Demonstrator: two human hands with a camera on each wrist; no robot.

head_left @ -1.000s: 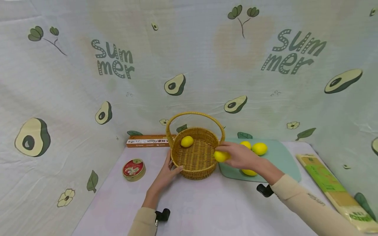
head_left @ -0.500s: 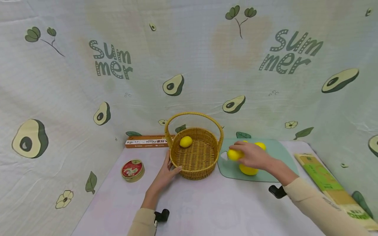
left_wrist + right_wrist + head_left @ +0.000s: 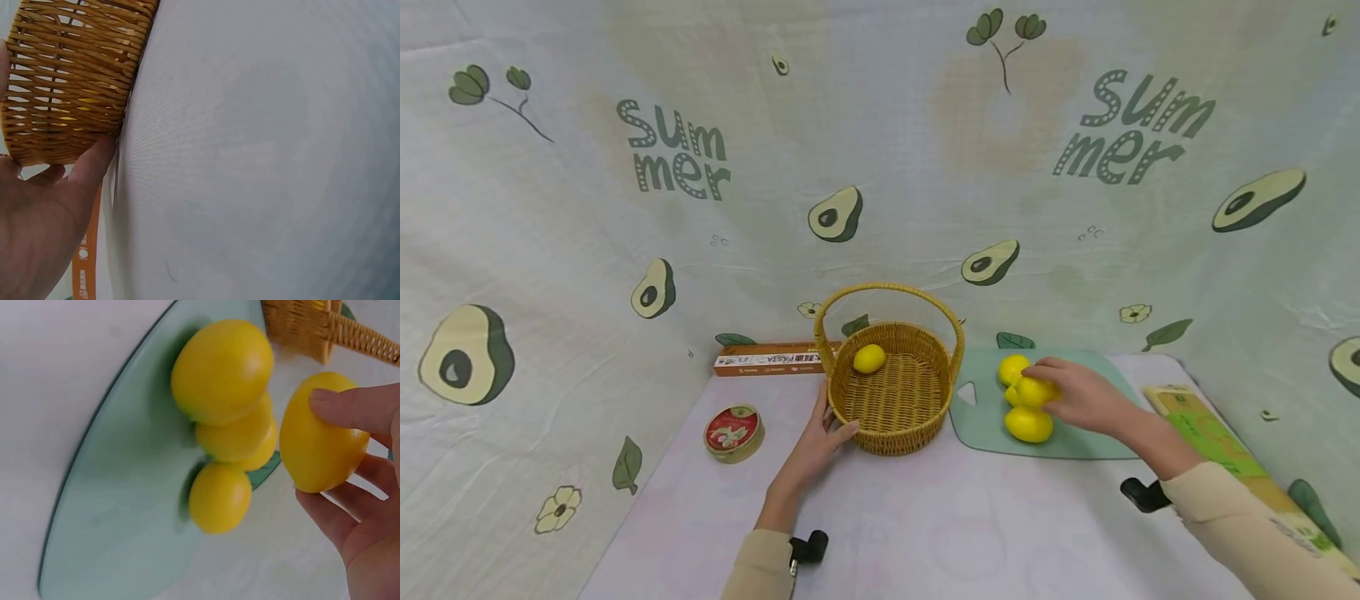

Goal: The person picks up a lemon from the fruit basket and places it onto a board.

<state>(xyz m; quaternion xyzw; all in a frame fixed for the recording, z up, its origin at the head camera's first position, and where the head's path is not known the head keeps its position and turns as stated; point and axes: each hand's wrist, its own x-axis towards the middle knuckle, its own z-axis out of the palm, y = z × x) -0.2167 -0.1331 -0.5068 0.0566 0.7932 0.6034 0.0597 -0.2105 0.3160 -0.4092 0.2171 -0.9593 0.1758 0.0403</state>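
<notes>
In the head view, a wicker basket (image 3: 904, 440) with a tall arched handle stands mid-table, one lemon (image 3: 869, 359) inside at its left. My left hand (image 3: 812, 442) holds the basket's left side, thumb at the front and fingers along the outer wall; the left wrist view has the fingertips low against the weave (image 3: 69, 81). My right hand (image 3: 1086, 398) pinches a lemon (image 3: 322, 434) between thumb and fingers above the green cutting board (image 3: 1086, 446). Several lemons lie clustered on the board, the nearest lemon (image 3: 1028, 424) in front and another lemon (image 3: 1014, 369) behind.
A red-topped round tin (image 3: 733, 433) sits left of the basket. Behind it lies a long orange pasta box (image 3: 767, 360). At the right edge is a green and tan packet (image 3: 1210, 442), partly behind the right arm. A patterned cloth (image 3: 880, 150) rises behind everything.
My right hand, holding the lemon, has moved right from the basket's right rim to over the lemons on the board. My left hand stays at the basket.
</notes>
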